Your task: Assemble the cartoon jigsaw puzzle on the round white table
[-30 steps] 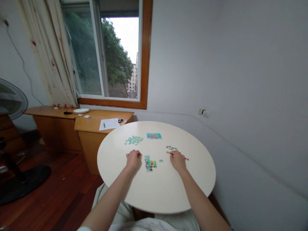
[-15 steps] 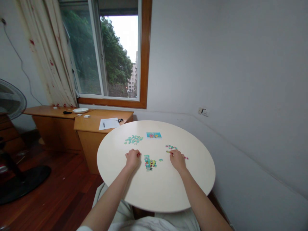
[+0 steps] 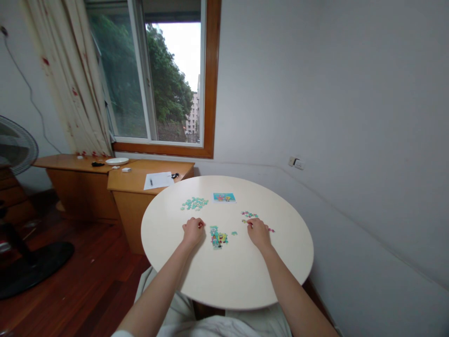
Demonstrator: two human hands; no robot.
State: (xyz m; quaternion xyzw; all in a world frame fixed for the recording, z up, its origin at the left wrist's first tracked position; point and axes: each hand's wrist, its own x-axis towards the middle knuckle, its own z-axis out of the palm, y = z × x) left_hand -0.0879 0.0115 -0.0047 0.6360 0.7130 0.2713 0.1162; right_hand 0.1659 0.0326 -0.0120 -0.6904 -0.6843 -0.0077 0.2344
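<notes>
My left hand (image 3: 193, 230) is closed in a pinch left of a partly joined jigsaw puzzle (image 3: 218, 238). A small red puzzle piece (image 3: 201, 224) shows at its fingertips. My right hand (image 3: 259, 233) is closed too, resting on the table with its fingertips down by several loose pink and green pieces (image 3: 249, 214). Whatever its fingers pinch is too small to make out. Between the joined part and my right hand lies one green piece (image 3: 234, 233). A pink piece (image 3: 272, 230) shows just right of that hand.
The round white table (image 3: 231, 285) also carries a heap of teal puzzle pieces (image 3: 195, 203) at the back left and a picture card (image 3: 224, 197) at the back. Beyond stand a wooden cabinet (image 3: 150, 199) with paper (image 3: 158, 180) and a plate (image 3: 117, 161), and a fan (image 3: 16, 145).
Both hands stay nearly still, closed in the same places. The puzzle pieces lie as before, and the view has shifted very slightly.
</notes>
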